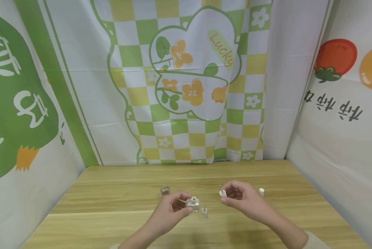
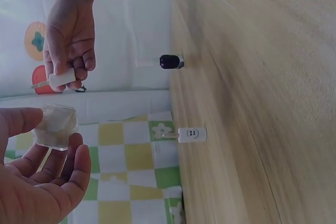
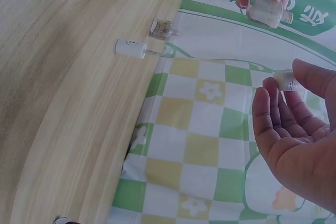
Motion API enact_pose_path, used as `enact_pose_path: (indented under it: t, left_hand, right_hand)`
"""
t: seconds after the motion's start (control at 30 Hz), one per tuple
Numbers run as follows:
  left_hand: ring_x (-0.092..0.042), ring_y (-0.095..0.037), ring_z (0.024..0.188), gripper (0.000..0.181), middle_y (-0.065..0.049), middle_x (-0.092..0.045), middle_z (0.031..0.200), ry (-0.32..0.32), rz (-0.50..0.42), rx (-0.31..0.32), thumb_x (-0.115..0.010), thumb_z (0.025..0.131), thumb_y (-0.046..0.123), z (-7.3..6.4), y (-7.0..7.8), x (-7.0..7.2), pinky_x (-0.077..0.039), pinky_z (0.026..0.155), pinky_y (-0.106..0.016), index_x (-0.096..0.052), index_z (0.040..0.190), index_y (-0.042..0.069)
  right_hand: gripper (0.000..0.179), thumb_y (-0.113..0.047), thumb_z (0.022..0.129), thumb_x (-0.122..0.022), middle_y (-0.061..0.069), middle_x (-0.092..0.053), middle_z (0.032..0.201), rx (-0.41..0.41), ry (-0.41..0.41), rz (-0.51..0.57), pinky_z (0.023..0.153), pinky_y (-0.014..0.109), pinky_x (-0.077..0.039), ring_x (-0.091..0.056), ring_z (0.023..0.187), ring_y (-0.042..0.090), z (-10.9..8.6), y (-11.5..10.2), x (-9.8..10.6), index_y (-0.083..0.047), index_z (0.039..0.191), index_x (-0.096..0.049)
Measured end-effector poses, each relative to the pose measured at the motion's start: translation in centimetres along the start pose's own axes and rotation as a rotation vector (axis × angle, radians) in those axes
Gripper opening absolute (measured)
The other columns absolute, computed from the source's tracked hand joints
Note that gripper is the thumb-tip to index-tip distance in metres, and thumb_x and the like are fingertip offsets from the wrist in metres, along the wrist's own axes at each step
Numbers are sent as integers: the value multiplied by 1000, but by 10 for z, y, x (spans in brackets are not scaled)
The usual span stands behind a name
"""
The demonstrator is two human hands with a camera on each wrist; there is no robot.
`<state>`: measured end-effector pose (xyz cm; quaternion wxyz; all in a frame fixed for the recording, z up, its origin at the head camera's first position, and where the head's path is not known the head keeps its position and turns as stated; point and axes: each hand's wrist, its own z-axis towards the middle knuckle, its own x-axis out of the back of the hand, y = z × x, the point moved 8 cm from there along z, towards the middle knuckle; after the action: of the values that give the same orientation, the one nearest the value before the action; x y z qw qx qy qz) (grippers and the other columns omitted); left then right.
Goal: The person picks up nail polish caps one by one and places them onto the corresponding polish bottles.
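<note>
My left hand (image 1: 171, 209) holds a small clear glass nail polish bottle (image 1: 193, 204) between thumb and fingers, its neck uncapped and pale contents inside. To its right, my right hand (image 1: 246, 200) pinches a white brush cap (image 1: 223, 194) with the brush pointing up. The two hands are apart, both raised over the table in the wrist views. Between them on the table stands a second white brush cap (image 1: 204, 212), brush upward, with a small face printed on it (image 2: 192, 135). An uncapped glass bottle with speckled contents (image 3: 161, 29) stands beyond my left hand.
A dark nail polish bottle (image 2: 171, 61) with a white cap (image 1: 261, 191) stands behind my right hand, partly hidden in the head view. The wooden table (image 1: 120, 193) ends at a checkered curtain (image 1: 186, 138), with printed cloth walls at both sides.
</note>
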<state>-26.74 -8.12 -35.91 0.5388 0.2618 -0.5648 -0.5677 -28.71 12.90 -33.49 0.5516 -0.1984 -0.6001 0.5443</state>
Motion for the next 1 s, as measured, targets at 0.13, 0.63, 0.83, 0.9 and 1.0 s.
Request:
enact_pose_path:
  t: [0.13, 0.63, 0.83, 0.9, 1.0]
  left_hand:
    - [-62, -20, 85, 26, -7, -65, 102, -9, -2, -15, -69, 88, 12, 0, 1, -6, -53, 73, -26, -64, 113, 4]
    - [-63, -17, 82, 23, -4, -67, 100, -33, 1, -73, -69, 89, 13, 1, -2, -16, -54, 71, -27, -66, 110, 6]
    - [-63, -18, 82, 22, -4, -66, 100, -35, 7, -85, -69, 89, 13, 0, -3, -17, -54, 70, -27, -66, 110, 6]
    - [-63, -17, 82, 22, -4, -66, 100, -36, 8, -83, -69, 89, 13, 0, -3, -18, -54, 71, -27, -66, 110, 6]
    - [-62, -15, 82, 22, -3, -66, 101, -38, 7, -80, -69, 89, 13, 0, -3, -18, -54, 71, -27, -66, 110, 6]
  right_hand:
    - [25, -16, 89, -72, 8, -64, 95, 34, -12, -1, 75, 30, -54, -62, 87, 22, -2, -3, -4, 0, 106, -63]
    - [15, -19, 89, -72, 1, -64, 88, 95, -40, -77, 67, 29, -53, -60, 80, 16, -7, -7, -14, -10, 99, -66]
    - [11, -24, 90, -71, -4, -63, 87, 141, -49, -149, 71, 30, -52, -58, 80, 14, -7, -10, -17, -18, 99, -66]
    - [12, -27, 90, -70, -6, -63, 86, 152, -49, -170, 71, 30, -52, -58, 79, 13, -7, -10, -17, -19, 99, -66]
    - [14, -30, 90, -70, -7, -63, 88, 167, -48, -187, 72, 30, -52, -58, 80, 12, -7, -10, -18, -20, 100, -66]
